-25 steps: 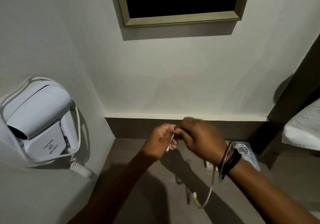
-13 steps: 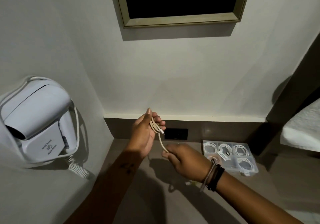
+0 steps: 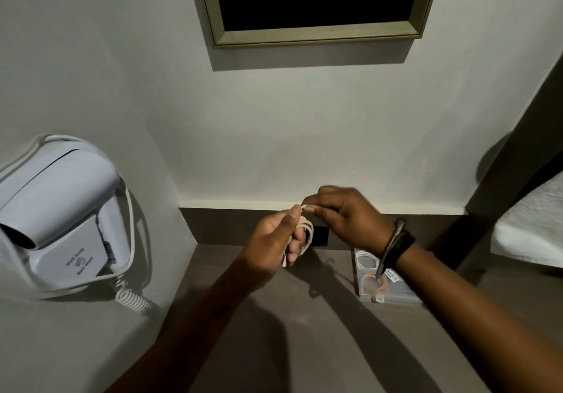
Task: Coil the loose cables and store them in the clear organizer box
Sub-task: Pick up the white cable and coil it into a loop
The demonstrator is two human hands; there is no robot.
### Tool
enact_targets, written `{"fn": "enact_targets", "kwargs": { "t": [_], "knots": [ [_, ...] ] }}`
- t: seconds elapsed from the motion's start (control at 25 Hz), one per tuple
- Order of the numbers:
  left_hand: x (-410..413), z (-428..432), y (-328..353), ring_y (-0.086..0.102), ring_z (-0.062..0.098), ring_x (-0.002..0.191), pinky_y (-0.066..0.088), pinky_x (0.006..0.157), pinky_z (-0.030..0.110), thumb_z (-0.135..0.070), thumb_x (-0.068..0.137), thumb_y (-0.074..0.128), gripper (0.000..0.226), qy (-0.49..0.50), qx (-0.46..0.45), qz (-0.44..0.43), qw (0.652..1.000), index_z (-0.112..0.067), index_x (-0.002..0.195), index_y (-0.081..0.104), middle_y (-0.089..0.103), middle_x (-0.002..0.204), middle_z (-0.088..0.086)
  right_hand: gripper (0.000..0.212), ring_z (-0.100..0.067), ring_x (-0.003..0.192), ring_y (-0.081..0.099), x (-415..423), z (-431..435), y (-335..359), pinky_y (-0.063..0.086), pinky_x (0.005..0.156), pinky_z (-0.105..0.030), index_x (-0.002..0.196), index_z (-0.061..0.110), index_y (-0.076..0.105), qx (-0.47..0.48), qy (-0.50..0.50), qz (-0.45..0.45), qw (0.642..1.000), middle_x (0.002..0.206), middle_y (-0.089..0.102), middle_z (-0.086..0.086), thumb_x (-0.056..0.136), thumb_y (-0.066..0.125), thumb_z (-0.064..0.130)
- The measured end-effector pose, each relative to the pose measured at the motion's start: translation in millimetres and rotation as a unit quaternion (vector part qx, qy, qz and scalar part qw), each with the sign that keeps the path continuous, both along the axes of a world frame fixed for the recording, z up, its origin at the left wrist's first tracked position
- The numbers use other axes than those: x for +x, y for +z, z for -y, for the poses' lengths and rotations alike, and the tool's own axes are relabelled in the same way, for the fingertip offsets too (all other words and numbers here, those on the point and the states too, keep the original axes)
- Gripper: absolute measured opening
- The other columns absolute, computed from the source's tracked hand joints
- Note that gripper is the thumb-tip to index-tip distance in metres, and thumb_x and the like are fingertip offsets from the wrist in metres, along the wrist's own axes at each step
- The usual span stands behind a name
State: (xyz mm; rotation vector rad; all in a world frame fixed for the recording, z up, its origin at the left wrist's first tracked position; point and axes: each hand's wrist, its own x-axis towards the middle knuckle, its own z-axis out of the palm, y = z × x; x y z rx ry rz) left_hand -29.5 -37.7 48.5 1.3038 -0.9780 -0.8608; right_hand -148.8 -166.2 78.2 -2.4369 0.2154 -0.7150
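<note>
Step in hand: you are coiling one cream cable [image 3: 307, 232]; by the look of it the last turns are being finished, and nothing of this cable is in the box yet.
Left hand [image 3: 275, 242]: it is closed around the coil, the loops hanging over its fingers [image 3: 295, 245] and the thumb pressing on top.
Right hand [image 3: 347, 216]: it is pinched shut on the cable's free end, just above and to the right of your left thumb, almost touching it.
Cable: it is held in the air between both hands, above the table [image 3: 320, 331]; one plug tip hangs just under your left fingers.
Clear organizer box [image 3: 384, 286]: it lies flat on the table below your right wrist, partly hidden by it. White coils show in the compartment nearest the wall, an orange-tinted one in the next; whether a free compartment remains, you cannot tell.
Next move: probably tuck or wrap the free end around the loops so the coil holds. Keep your left grip firm or the turns will spring loose, then carry the coil down and right to the box.
Writing: the hair dryer [image 3: 61, 216] on the wall to the left of your left hand reads "Wall Mount" and "Hair dryer", the first line blurred. The small label [image 3: 390, 277] on the box is too small to read.
</note>
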Motion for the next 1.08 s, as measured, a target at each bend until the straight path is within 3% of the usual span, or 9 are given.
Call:
{"fn": "enact_targets", "kwargs": {
  "t": [0.08,0.24,0.36,0.44,0.64,0.72,0.8,0.92,1.08],
  "knots": [
    [2,2,-7,0.049,0.016,0.044,0.042,0.043,0.024,-0.04,0.094,0.049,0.038,0.032,-0.032,-0.061,0.997,-0.014,0.066,0.053,0.051,0.053,0.003,0.02,-0.022,0.074,0.064,3,-15,-34,0.053,0.068,-0.036,0.1,0.016,0.07,0.057,-0.046,-0.012,0.997,0.079,0.068,-0.007,0.092,0.055,0.007],
    [24,9,-23,0.071,0.022,0.067,0.056,0.059,0.027,-0.024,0.099,0.042,0.029,0.099,-0.068,-0.187,0.975,-0.009,0.079,0.056,0.073,0.071,0.007,0.02,-0.03,0.067,0.057,-4,-43,-69,0.051,0.066,-0.045,0.077,0.008,0.057,0.046,-0.018,-0.187,0.981,0.072,0.061,-0.013,0.094,0.048,0.013],
    [26,7,-41,0.071,0.013,0.076,0.054,0.066,0.022,-0.02,0.099,0.046,0.021,0.152,-0.034,0.022,0.988,-0.015,0.085,0.061,0.075,0.08,0.0,0.021,-0.024,0.067,0.056,-9,-57,-51,0.048,0.062,-0.04,0.079,0.018,0.056,0.011,0.041,-0.194,0.98,0.074,0.062,-0.006,0.096,0.048,0.028],
    [19,4,-52,0.064,0.007,0.068,0.05,0.06,0.021,-0.032,0.097,0.049,0.025,0.12,-0.001,0.153,0.981,-0.019,0.079,0.061,0.068,0.071,-0.006,0.017,-0.025,0.077,0.063,-9,-52,-30,0.052,0.064,-0.038,0.088,0.024,0.058,-0.103,0.015,-0.172,0.98,0.088,0.07,-0.003,0.094,0.047,0.034],
    [12,1,-35,0.045,0.005,0.039,0.044,0.048,0.017,-0.073,0.085,0.035,0.065,0.02,0.042,0.111,0.993,-0.023,0.053,0.06,0.051,0.04,-0.006,0.024,-0.021,0.071,0.06,-11,-12,15,0.046,0.055,-0.035,0.089,0.022,0.067,-0.241,-0.003,-0.126,0.962,0.079,0.062,0.003,0.092,0.053,0.041],
    [6,0,-30,0.043,0.005,0.039,0.045,0.05,0.015,-0.071,0.086,0.038,0.065,0.009,0.032,0.068,0.997,-0.022,0.05,0.06,0.047,0.039,-0.008,0.019,-0.015,0.063,0.053,-8,-3,12,0.044,0.054,-0.033,0.092,0.018,0.07,-0.164,0.057,-0.089,0.981,0.071,0.052,0.007,0.093,0.057,0.031],
    [0,-1,-29,0.043,0.006,0.038,0.04,0.045,0.016,-0.07,0.085,0.041,0.065,0.046,0.014,0.049,0.998,-0.02,0.047,0.056,0.045,0.039,-0.008,0.016,-0.014,0.067,0.057,-5,-1,-2,0.049,0.063,-0.034,0.099,0.012,0.073,0.051,0.072,-0.043,0.995,0.073,0.056,0.005,0.093,0.059,0.018],
    [-6,4,-30,0.043,0.01,0.038,0.037,0.044,0.02,-0.059,0.088,0.048,0.062,0.166,-0.043,0.01,0.985,-0.016,0.044,0.054,0.048,0.038,-0.006,0.019,-0.003,0.059,0.055,-1,-18,-38,0.048,0.053,-0.024,0.102,0.005,0.072,0.349,0.031,-0.005,0.937,0.066,0.064,0.009,0.095,0.055,0.01],
    [-6,14,-33,0.04,0.015,0.035,0.036,0.039,0.023,-0.066,0.081,0.054,0.06,0.294,-0.002,-0.122,0.948,-0.018,0.044,0.049,0.044,0.039,0.001,0.024,0.007,0.05,0.054,5,-46,-71,0.039,0.048,-0.003,0.107,0.005,0.07,0.365,-0.015,0.036,0.93,0.061,0.065,0.022,0.097,0.048,0.005]
  ]
}}
